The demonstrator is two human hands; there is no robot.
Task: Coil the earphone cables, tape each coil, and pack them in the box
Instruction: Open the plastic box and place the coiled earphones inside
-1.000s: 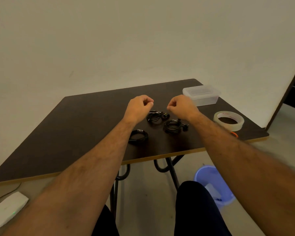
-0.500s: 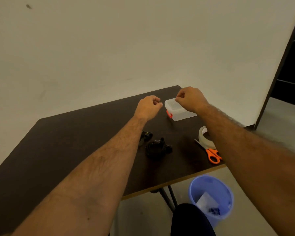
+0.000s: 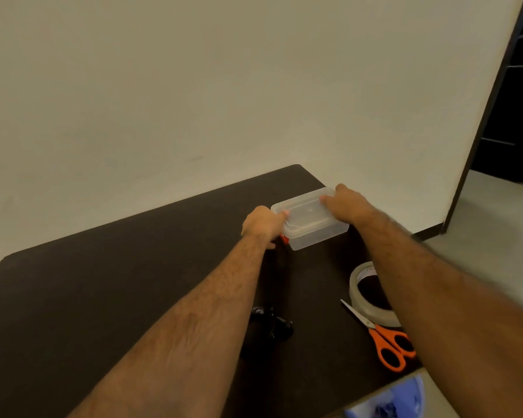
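Note:
A clear plastic box with its lid on stands near the table's far right corner. My left hand grips its left end, beside an orange latch. My right hand holds its right end, fingers curled over the lid's edge. One black coiled earphone cable lies on the table between my forearms, partly hidden by my left forearm. The other coils are hidden behind that arm.
A roll of clear tape and orange-handled scissors lie near the right edge of the dark table. A blue bin stands on the floor below. A dark doorway opens at the right.
Both hands moved forward from above the coils to the box and took hold of its two ends. The view swung right and closer to the box.

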